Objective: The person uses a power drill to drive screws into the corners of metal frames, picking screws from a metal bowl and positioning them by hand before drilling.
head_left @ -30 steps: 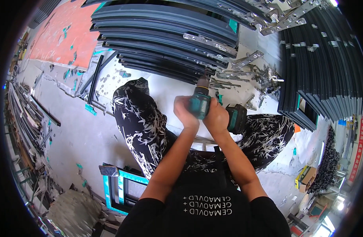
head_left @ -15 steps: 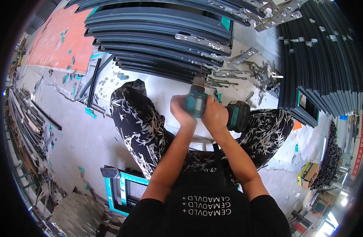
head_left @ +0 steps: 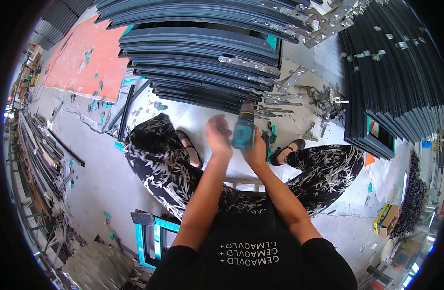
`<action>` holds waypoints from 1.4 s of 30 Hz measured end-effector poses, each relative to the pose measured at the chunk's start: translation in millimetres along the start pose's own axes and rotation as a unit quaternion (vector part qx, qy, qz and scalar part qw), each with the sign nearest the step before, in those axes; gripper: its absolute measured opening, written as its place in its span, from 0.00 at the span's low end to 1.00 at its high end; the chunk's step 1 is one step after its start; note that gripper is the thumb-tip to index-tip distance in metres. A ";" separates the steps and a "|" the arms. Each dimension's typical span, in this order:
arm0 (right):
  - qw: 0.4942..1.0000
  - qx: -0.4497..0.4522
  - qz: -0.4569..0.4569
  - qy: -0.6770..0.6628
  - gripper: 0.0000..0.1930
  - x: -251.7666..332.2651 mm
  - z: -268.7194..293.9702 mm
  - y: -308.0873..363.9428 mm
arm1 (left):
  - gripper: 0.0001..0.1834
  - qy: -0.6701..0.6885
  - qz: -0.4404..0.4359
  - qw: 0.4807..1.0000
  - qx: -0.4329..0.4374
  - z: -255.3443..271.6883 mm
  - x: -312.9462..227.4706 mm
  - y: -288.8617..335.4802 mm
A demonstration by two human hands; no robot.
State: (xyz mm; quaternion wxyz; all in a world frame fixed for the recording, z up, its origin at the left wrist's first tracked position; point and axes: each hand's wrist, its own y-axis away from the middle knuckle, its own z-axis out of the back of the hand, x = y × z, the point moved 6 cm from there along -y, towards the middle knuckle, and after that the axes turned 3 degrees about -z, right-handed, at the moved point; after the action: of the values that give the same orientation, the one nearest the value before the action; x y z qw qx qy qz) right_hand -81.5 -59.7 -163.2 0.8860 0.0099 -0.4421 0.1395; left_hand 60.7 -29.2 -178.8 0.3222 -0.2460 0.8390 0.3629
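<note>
My right hand (head_left: pixel 253 153) is wrapped round the grip of a teal and black cordless drill (head_left: pixel 244 133). The drill points away from me, its bit beside the right ends of the nearest dark frames (head_left: pixel 197 95); whether it touches one cannot be made out. Just left of the drill, my left hand (head_left: pixel 218 135) is held apart from it, fingers loosely bent and somewhat blurred, with nothing visible in them. Metal hinge arms (head_left: pixel 248 64) lie along the stacked frames, and several loose metal strips (head_left: pixel 277 104) rest beyond the drill's tip.
Another tall stack of dark frames (head_left: pixel 395 82) stands at the right. An orange-pink sheet (head_left: pixel 86 63) covers floor at the far left. Long profiles (head_left: pixel 41 150) lie along the left side. Behind my left arm is a teal-edged frame (head_left: pixel 147 241); a yellow-brown carton (head_left: pixel 387 220) sits at lower right.
My left hand has come off the drill and moved slightly left. The drill, in my right hand, has shifted slightly right and back from the stack. My legs have spread, showing both feet.
</note>
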 end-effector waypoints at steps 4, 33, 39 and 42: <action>1.000 -0.005 -0.011 -0.023 0.31 3.6 3.1 2.1 | 0.13 -0.003 0.020 0.998 0.067 18.8 -12.4 -6.5; 0.977 0.150 0.022 -0.151 0.20 11.1 74.1 53.4 | 0.07 -0.077 0.119 0.977 0.161 -23.2 -23.3 16.8; 0.962 0.188 0.044 -0.192 0.19 29.2 76.3 57.8 | 0.07 0.008 0.120 0.971 0.207 -43.3 -26.0 25.1; 0.950 0.196 0.036 -0.240 0.18 35.7 81.2 56.8 | 0.07 0.088 0.170 0.956 0.224 -56.7 -31.8 35.4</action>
State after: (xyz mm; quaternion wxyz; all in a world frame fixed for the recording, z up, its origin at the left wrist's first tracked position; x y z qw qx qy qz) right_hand -139.1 -8.1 -91.8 0.7288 0.2006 -0.6057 0.2486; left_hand 38.6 -45.3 -110.0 0.2272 -0.0525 0.9534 0.1915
